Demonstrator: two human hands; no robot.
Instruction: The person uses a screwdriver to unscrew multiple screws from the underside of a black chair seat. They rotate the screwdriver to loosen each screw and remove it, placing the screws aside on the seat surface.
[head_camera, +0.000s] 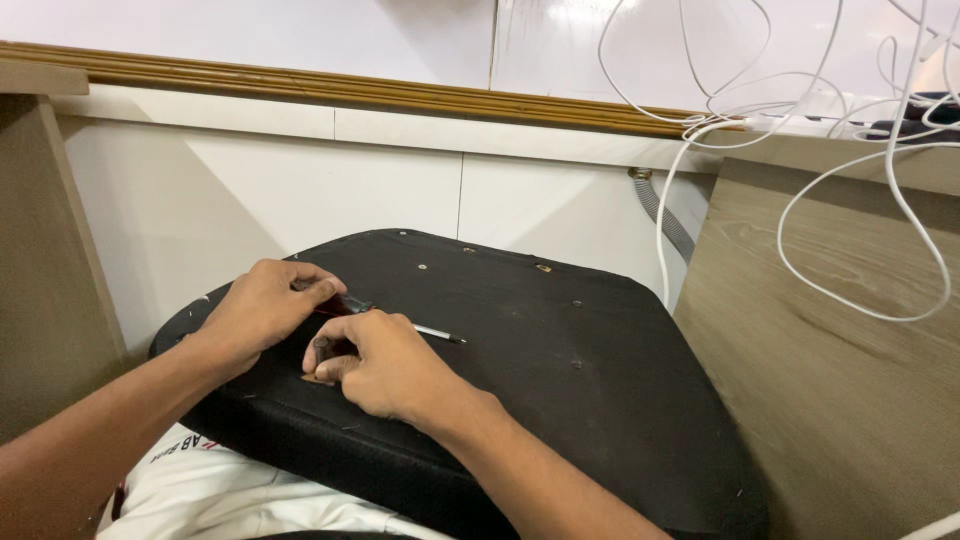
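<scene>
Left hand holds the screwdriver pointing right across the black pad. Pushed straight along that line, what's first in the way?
The left hand would first run into the right hand, which sits over the screwdriver shaft. Beyond it lies only bare black seat pad, though depth is uncertain.

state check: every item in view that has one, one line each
Left hand: closed around the screwdriver handle.
Right hand: curled, fingertips pressed on the black seat panel beside the shaft.
Screwdriver: lying nearly flat across the panel, tip pointing right.
Black seat panel: fabric side up on the person's lap, small screws showing.
White cables: tangled, hanging loose over the wooden board.
Grey hose: runs down along the wall.
</scene>
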